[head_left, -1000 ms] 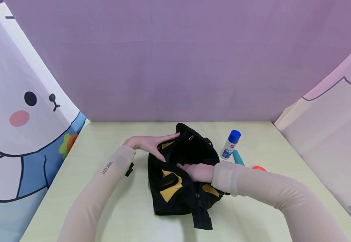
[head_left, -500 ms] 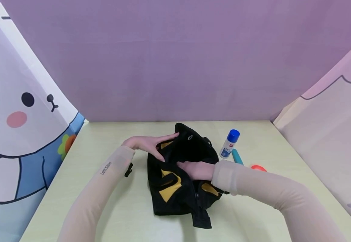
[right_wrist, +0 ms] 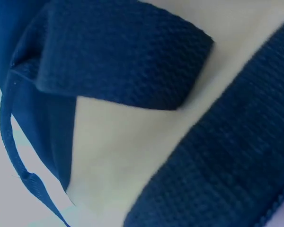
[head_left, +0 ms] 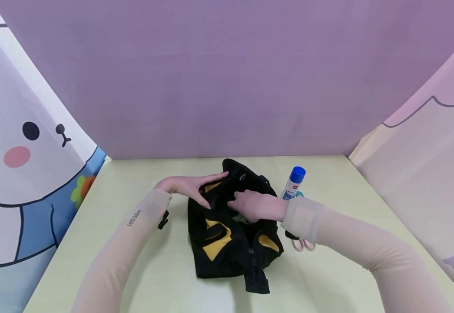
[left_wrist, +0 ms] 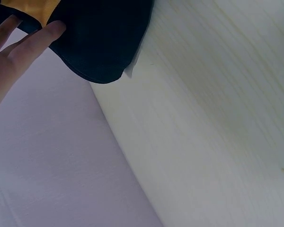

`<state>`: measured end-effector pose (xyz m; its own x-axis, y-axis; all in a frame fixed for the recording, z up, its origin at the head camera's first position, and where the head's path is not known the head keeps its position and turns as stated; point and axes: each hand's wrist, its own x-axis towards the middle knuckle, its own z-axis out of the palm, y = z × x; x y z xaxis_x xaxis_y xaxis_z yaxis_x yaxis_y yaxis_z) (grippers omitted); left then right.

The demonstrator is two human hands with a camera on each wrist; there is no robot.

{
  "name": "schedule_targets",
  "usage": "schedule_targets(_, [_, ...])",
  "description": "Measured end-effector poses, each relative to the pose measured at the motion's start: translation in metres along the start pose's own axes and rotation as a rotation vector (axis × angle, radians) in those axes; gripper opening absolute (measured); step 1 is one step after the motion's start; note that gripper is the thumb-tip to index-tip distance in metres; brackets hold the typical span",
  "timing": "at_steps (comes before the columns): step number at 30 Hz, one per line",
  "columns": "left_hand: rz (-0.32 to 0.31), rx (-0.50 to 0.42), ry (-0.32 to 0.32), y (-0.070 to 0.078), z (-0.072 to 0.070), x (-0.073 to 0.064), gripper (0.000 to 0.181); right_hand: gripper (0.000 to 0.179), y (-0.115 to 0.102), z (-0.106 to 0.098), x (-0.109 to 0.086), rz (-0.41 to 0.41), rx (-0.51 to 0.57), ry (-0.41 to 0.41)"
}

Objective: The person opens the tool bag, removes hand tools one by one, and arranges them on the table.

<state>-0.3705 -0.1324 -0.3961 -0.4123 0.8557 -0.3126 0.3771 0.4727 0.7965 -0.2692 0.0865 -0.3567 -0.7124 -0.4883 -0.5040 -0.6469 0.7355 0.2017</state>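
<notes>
A black bag with yellow patches [head_left: 211, 226] lies with its mouth gaping in the head view. My left hand [head_left: 185, 184] touches the mouth's left side, thumb and index finger spread apart and straight along the rim. In the left wrist view its fingers [left_wrist: 33, 47] lie against the dark fabric [left_wrist: 99, 42]. My right hand [head_left: 256, 206] reaches into the mouth, fingertips inside. Something pale green shows beneath it, and I cannot tell whether the fingers hold it. Dark webbing [right_wrist: 123, 56] fills much of the right wrist view.
A glue stick with a blue cap [head_left: 291, 187] stands right of the bag, a teal object [head_left: 299, 194] peeking out behind it. Pink loops like scissor handles [head_left: 310, 248] show below my right sleeve. A purple cloth [head_left: 219, 87] backs the pale table [head_left: 152, 269].
My right hand has risen inside the bag's mouth and more of it shows. Its sleeve now covers the red object and much of the teal one; the pink loops have come into view.
</notes>
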Motion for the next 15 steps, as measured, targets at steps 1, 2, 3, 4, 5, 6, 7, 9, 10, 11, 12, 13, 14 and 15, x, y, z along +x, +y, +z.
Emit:
schedule_targets(1, [-0.001, 0.004, 0.001, 0.0, 0.0, 0.0, 0.104, 0.052, 0.001, -0.002, -0.001, -0.003, -0.011, 0.008])
schedule_targets(2, [-0.002, 0.007, 0.004, 0.0, 0.0, -0.001, 0.104, 0.052, 0.001, -0.004, -0.003, -0.005, -0.014, 0.015])
schedule_targets(3, [-0.006, 0.012, 0.006, 0.0, -0.001, -0.001, 0.104, 0.053, 0.001, -0.005, -0.004, -0.009, -0.021, 0.023])
schedule_targets(4, [-0.012, 0.016, 0.007, 0.0, -0.001, -0.001, 0.104, 0.053, 0.0, -0.007, -0.005, -0.012, -0.025, 0.03])
schedule_targets(5, [-0.016, 0.02, 0.007, 0.0, -0.001, -0.001, 0.104, 0.054, 0.0, -0.008, -0.006, -0.013, -0.027, 0.036])
schedule_targets(6, [-0.018, 0.023, 0.007, -0.001, -0.001, -0.001, 0.103, 0.055, -0.001, -0.01, -0.007, -0.014, -0.03, 0.04])
schedule_targets(7, [-0.019, 0.024, 0.007, -0.001, -0.001, -0.001, 0.103, 0.057, -0.001, -0.012, -0.009, -0.009, -0.029, 0.042])
schedule_targets(9, [-0.02, 0.026, 0.008, -0.001, -0.001, 0.0, 0.103, 0.059, -0.001, -0.015, -0.011, 0.003, -0.032, 0.044])
schedule_targets(10, [-0.017, 0.026, 0.008, -0.001, -0.001, 0.0, 0.104, 0.061, -0.001, -0.017, -0.011, 0.008, -0.033, 0.048])
schedule_targets(11, [-0.013, 0.026, 0.009, 0.0, -0.001, 0.0, 0.104, 0.063, 0.0, -0.019, -0.012, 0.014, -0.036, 0.05])
schedule_targets(12, [-0.011, 0.026, 0.011, 0.0, -0.001, 0.0, 0.104, 0.065, 0.001, -0.021, -0.013, 0.018, -0.043, 0.051])
schedule_targets(13, [-0.009, 0.028, 0.014, 0.0, -0.001, 0.001, 0.104, 0.067, 0.002, -0.023, -0.015, 0.022, -0.049, 0.052])
schedule_targets(14, [-0.006, 0.029, 0.017, 0.0, -0.001, 0.001, 0.104, 0.069, 0.003, -0.025, -0.016, 0.026, -0.054, 0.052])
schedule_targets(15, [-0.004, 0.029, 0.02, 0.001, -0.001, 0.002, 0.104, 0.071, 0.004, -0.027, -0.017, 0.029, -0.059, 0.053])
